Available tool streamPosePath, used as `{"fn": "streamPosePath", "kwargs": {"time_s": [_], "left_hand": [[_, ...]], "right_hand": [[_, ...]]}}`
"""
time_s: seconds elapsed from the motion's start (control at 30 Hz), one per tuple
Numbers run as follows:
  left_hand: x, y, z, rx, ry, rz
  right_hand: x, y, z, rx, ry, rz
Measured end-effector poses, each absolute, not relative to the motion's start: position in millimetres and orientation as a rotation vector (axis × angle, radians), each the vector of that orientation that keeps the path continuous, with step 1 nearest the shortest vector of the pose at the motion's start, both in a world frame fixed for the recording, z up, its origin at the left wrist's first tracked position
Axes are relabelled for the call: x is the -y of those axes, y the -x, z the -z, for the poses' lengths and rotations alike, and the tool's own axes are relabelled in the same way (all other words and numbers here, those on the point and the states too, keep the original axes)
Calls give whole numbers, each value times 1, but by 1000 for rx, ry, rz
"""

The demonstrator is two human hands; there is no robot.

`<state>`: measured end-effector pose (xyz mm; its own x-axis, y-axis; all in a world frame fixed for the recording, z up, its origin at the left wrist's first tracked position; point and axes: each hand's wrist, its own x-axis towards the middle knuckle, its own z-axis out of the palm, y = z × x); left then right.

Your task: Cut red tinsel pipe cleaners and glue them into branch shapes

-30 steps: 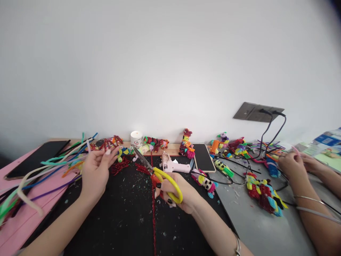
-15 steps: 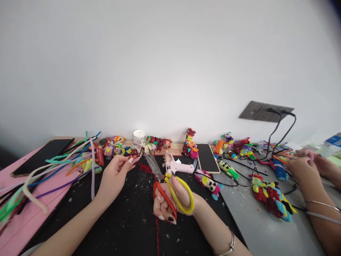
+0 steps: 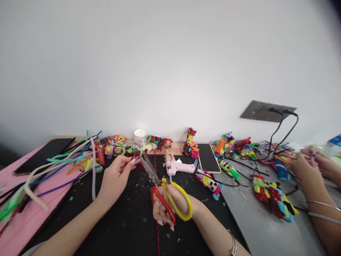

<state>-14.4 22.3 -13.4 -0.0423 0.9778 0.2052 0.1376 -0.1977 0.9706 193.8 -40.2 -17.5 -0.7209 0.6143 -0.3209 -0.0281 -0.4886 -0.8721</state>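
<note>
Running up from the near edge of the desk (image 3: 252, 231), a long red tinsel stem (image 3: 158, 236) lies across a black mat (image 3: 112, 227) flecked with clippings. Just beyond, the right hand (image 3: 179, 199) has its grip wrapped around scissors (image 3: 159, 182), thumb through the yellow loop and fingers at the red one. The blades, together a second ago, now stand parted, tips angled up and left. At those tips is a small tuft of red tinsel (image 3: 136, 155), pinched in the grip of the left hand (image 3: 116, 177) between thumb and fingertips; whether steel touches tinsel cannot be told. One second earlier the left hand was well apart from the blades, farther left, in front of the pipe cleaners (image 3: 60, 160) that spill over pink sheets (image 3: 29, 231) at the desk's left edge; it has since come in beside them. Toward the right edge, a co-worker's hands (image 3: 303, 165) meet, what they hold too small to tell. Past the scissors, a pale glue gun (image 3: 176, 166) rests on the mat, unmoved, near a white-edged phone (image 3: 207, 158). Along the far edge stand a white paper cup (image 3: 140, 138) and a fuzzy upright figure (image 3: 190, 144), below a wall outlet (image 3: 262, 111) holding two black plugs.
</note>
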Motion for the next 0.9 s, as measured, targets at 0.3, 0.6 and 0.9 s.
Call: {"fn": "streamPosePath", "kwargs": {"time_s": [0.3,0.6,0.9], "left_hand": [[-15,14,6,-1320,-1662,-1237],[-15,14,2,-1309,-1716,-1261],[-17,17,4,-1386,-2008,-1222]], "right_hand": [[37,-189,24,1310,779,-2182],[41,-180,17,1237,820,-2068],[44,-173,28,1188,884,-2026]]}}
